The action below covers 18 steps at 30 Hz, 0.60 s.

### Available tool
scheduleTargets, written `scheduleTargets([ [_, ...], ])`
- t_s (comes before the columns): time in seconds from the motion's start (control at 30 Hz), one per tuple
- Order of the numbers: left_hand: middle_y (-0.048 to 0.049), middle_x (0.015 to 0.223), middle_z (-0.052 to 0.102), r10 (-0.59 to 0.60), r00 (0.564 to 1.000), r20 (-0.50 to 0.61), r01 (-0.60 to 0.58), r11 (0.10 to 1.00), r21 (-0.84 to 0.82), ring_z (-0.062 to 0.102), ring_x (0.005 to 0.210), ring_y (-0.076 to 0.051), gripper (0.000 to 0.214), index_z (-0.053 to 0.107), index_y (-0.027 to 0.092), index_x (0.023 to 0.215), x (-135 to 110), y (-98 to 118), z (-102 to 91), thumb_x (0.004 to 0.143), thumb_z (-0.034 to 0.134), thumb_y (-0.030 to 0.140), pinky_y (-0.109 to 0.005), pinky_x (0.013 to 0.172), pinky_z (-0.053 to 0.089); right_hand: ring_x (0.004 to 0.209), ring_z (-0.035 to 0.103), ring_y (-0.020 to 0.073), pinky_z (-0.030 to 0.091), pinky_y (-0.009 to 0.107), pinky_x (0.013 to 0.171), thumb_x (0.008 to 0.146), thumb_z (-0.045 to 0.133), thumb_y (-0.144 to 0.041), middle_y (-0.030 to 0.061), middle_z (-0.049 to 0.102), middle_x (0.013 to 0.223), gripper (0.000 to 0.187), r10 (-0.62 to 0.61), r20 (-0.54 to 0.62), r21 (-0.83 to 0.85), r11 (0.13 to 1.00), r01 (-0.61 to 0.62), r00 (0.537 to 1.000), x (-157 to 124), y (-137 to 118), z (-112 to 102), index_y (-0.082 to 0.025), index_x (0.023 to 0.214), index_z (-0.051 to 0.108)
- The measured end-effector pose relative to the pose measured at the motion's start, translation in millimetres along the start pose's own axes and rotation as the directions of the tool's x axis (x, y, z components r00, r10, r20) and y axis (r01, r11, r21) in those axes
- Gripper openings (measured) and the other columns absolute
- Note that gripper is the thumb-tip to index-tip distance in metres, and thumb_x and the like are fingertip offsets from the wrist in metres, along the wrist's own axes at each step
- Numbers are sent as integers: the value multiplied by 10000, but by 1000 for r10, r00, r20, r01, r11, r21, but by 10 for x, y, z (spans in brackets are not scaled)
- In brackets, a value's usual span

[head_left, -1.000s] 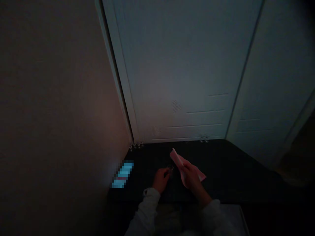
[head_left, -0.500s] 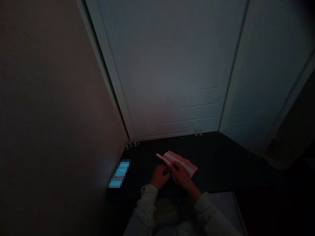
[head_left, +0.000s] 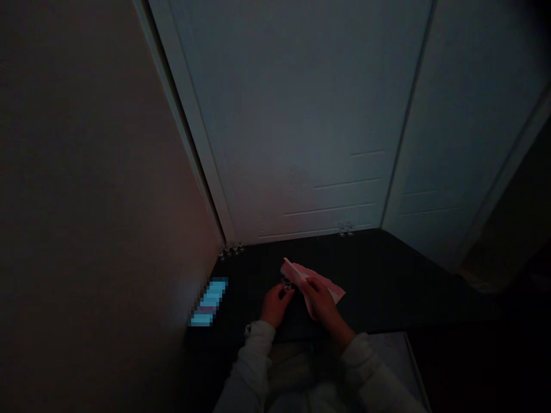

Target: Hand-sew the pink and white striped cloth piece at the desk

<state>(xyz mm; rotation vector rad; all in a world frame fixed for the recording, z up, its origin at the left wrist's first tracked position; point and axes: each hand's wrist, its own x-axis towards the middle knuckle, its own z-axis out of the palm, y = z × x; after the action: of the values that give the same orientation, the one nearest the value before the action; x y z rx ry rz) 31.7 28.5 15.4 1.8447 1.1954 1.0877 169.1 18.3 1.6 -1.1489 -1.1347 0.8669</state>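
Note:
My right hand (head_left: 321, 298) is closed on a pink-and-white striped cloth (head_left: 329, 288), thin and folded over, with one corner sticking up to the left. My left hand (head_left: 275, 304) pinches a small shiny piece (head_left: 287, 282) between thumb and fingers, just left of the cloth's fold. Its exact kind is too dark and small to make out. Both hands are above the dark tabletop (head_left: 387, 287), near its front edge.
Several similar small shiny pieces (head_left: 231, 250) stand at the table's back left corner. More shiny pieces (head_left: 345, 229) sit at the back edge. A lit, pixelated screen (head_left: 209, 303) lies at the left. White panels (head_left: 301, 115) rise behind, and a wall (head_left: 107, 201) borders the left side.
My left hand has drawn slightly away from my right, bringing the shiny piece into clearer view. The cloth's raised corner has shifted right and up, and its fold has changed shape.

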Motion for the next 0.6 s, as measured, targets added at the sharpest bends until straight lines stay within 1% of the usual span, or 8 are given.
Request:
scheduleTargets([
  [0.07, -18, 781, 602, 7, 1000, 19, -7, 1000, 9, 516, 732, -155, 261, 589, 186, 821, -10, 15, 3, 694, 474, 383, -254, 680, 372, 715, 529, 181, 399, 280, 653, 679, 465, -432, 45, 597, 758, 313, 3, -5, 22, 1000, -3, 1000, -1, 5, -2, -145, 750, 567],
  [0.17, -20, 727, 589, 5, 1000, 20, -7, 996, 85, 503, 692, -151, 252, 596, 180, 762, -16, 8, 17, 677, 489, 392, -254, 653, 369, 791, 531, 197, 399, 286, 702, 678, 470, -410, 54, 606, 828, 302, 14, -13, 10, 1000, -14, 1000, -9, -16, -16, -151, 790, 577],
  [0.27, -33, 744, 578, 29, 999, 24, -33, 983, 180, 499, 712, -159, 268, 595, 176, 772, -13, -18, 33, 685, 471, 398, -267, 660, 370, 864, 518, 208, 382, 302, 769, 691, 460, -395, 62, 604, 881, 301, 19, 30, -35, 999, -18, 999, -18, -46, -34, -154, 814, 593],
  [0.37, -54, 806, 579, 40, 999, 36, -47, 973, 225, 504, 762, -170, 303, 589, 165, 839, -9, -35, 38, 695, 457, 396, -281, 694, 375, 890, 513, 209, 373, 317, 805, 693, 472, -377, 68, 597, 899, 287, 11, 65, -34, 999, -9, 998, -17, -28, -27, -153, 827, 592],
  [0.47, -67, 856, 582, 37, 998, 44, -44, 982, 183, 508, 790, -175, 330, 580, 154, 886, -6, -40, 30, 689, 467, 394, -282, 708, 378, 885, 523, 205, 395, 327, 790, 687, 492, -377, 70, 584, 947, 312, -1, 102, 28, 1000, -2, 995, -11, 33, 9, -167, 905, 565],
  [0.53, -65, 840, 590, 26, 997, 69, -34, 992, 117, 514, 767, -171, 325, 579, 144, 881, -3, -43, 21, 688, 472, 383, -272, 685, 382, 903, 521, 201, 395, 337, 800, 702, 479, -390, 70, 565, 1006, 350, -31, 145, 58, 998, 23, 989, -9, 65, 29, -183, 979, 537],
  [0.6, -58, 805, 595, 8, 995, 98, -13, 999, 50, 515, 727, -163, 301, 580, 134, 863, 2, -50, 11, 691, 471, 357, -260, 654, 381, 950, 500, 202, 371, 351, 840, 714, 466, -398, 65, 546, 1053, 363, -68, 191, 47, 997, 60, 979, -11, 73, 35, -197, 1011, 527],
])
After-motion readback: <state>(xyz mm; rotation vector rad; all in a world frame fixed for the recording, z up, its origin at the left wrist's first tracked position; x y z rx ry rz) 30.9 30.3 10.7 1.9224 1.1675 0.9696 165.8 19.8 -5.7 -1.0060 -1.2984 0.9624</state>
